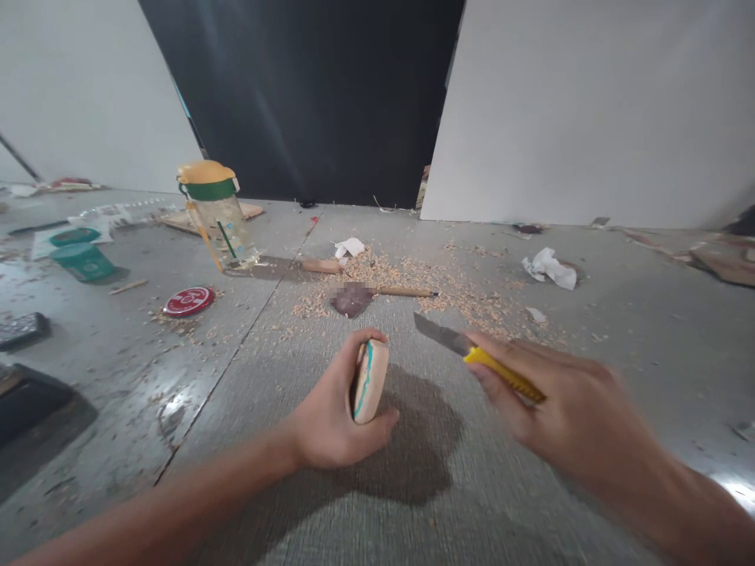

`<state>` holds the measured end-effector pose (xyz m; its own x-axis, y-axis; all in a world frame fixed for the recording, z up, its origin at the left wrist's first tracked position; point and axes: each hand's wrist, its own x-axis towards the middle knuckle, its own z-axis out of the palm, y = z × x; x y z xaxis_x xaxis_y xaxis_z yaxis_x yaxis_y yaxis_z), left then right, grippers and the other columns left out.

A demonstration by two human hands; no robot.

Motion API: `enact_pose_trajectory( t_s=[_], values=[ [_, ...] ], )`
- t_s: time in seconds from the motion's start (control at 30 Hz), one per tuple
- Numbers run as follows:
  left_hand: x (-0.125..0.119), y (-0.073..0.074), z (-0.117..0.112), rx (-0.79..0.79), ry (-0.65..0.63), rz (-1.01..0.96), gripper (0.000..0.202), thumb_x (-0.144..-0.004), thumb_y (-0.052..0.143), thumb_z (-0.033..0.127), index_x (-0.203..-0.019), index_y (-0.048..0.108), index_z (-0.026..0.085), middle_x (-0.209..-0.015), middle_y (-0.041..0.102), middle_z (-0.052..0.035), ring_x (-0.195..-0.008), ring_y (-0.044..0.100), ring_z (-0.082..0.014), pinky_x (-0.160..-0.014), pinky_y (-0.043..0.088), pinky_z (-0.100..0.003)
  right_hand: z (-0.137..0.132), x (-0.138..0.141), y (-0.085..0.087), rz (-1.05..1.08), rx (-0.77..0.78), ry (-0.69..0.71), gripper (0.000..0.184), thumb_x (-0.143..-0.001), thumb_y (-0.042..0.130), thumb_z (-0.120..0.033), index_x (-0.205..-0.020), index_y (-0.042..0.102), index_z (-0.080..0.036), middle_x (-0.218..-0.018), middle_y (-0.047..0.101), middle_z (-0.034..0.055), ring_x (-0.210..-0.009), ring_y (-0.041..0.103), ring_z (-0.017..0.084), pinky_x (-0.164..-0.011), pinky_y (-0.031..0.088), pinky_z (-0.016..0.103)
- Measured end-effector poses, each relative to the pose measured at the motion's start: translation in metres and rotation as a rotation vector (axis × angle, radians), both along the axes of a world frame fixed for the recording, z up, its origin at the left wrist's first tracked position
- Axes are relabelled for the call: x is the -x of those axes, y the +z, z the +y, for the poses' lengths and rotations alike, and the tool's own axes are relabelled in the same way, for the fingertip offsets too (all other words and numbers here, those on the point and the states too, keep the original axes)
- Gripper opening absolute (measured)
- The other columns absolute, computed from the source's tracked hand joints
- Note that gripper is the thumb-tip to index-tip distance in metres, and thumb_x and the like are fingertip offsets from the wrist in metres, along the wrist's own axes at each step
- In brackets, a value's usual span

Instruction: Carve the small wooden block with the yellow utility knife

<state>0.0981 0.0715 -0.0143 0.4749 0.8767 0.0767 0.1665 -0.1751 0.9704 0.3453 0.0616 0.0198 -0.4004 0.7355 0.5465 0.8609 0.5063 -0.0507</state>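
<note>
My left hand (336, 409) is closed around a small pale wooden block (373, 381) with rounded edges and a wavy turquoise line along one side. It is held upright above the grey floor (259, 503), and its lower side is hidden by my palm. To the right, my right hand (566, 401) grips a yellow utility knife (504, 376), its blade (440, 334) out and pointing left toward the block. Blade and block are apart. Beyond both hands, wood shavings (406, 271) lie around a dark reddish-brown piece (352, 300) and a thin wooden stick with a dark tip (406, 292).
A drink bottle (221, 220) with a yellow and green lid stands at back left. Near it are a red round lid (189, 301), a teal cup (82, 261) and dark boxes (29, 401). Crumpled tissue (551, 269) lies at right. Dark and white panels (312, 94) close off the back.
</note>
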Motion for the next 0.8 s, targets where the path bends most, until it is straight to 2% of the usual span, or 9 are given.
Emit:
enact_pose_trajectory(
  t_s=[0.07,0.2,0.3,0.43,0.63,0.8],
  values=[
    [0.000,0.001,0.000,0.016,-0.009,0.001,0.065,-0.073,0.059,0.017,-0.126,0.024,0.026,-0.076,0.037,0.0062,-0.057,0.038,-0.0080,-0.050,0.035,-0.022,0.002,-0.003,0.000,0.025,0.034,0.007,0.028,-0.097,0.048,-0.033,-0.120,0.061,-0.025,-0.081,0.072,-0.0002,-0.056,0.064,0.013,-0.053,0.043,0.026],
    [-0.002,0.004,0.001,-0.071,0.014,0.023,0.065,-0.069,0.061,0.016,-0.125,0.027,0.023,-0.081,0.037,0.0047,-0.061,0.038,-0.0078,-0.053,0.036,-0.023,-0.011,0.012,0.001,0.075,0.150,0.176,0.027,-0.097,0.048,-0.030,-0.122,0.058,-0.026,-0.075,0.068,-0.0029,-0.056,0.063,0.011,-0.052,0.045,0.024],
    [-0.004,0.005,0.002,-0.082,-0.016,-0.019,0.066,-0.070,0.058,0.015,-0.127,0.025,0.020,-0.080,0.040,0.0047,-0.062,0.040,-0.0086,-0.055,0.037,-0.024,-0.023,0.026,0.003,0.069,0.187,0.255,0.028,-0.096,0.048,-0.027,-0.122,0.058,-0.025,-0.076,0.068,-0.0025,-0.059,0.064,0.012,-0.053,0.047,0.024],
    [-0.005,0.005,0.002,-0.087,-0.038,-0.040,0.067,-0.071,0.058,0.015,-0.130,0.026,0.016,-0.075,0.043,0.0050,-0.063,0.043,-0.0102,-0.058,0.037,-0.025,-0.029,0.033,0.004,0.033,0.195,0.257,0.027,-0.096,0.049,-0.028,-0.120,0.059,-0.025,-0.078,0.069,-0.0010,-0.059,0.065,0.013,-0.055,0.049,0.025],
    [-0.004,0.000,0.000,-0.111,0.051,0.064,0.074,-0.068,0.063,0.017,-0.134,0.029,0.017,-0.079,0.046,0.0027,-0.069,0.046,-0.0127,-0.064,0.039,-0.028,-0.027,0.031,0.001,0.008,0.182,0.233,0.027,-0.097,0.048,-0.031,-0.120,0.061,-0.025,-0.075,0.068,-0.0009,-0.056,0.063,0.013,-0.057,0.049,0.024],
    [-0.007,0.002,0.001,-0.079,0.046,0.015,0.072,-0.068,0.063,0.014,-0.131,0.029,0.018,-0.079,0.046,0.0030,-0.069,0.046,-0.0119,-0.064,0.039,-0.027,-0.024,0.027,-0.001,0.002,0.150,0.234,0.030,-0.096,0.048,-0.030,-0.122,0.062,-0.023,-0.075,0.069,0.0008,-0.058,0.064,0.013,-0.058,0.048,0.024]
  ],
)
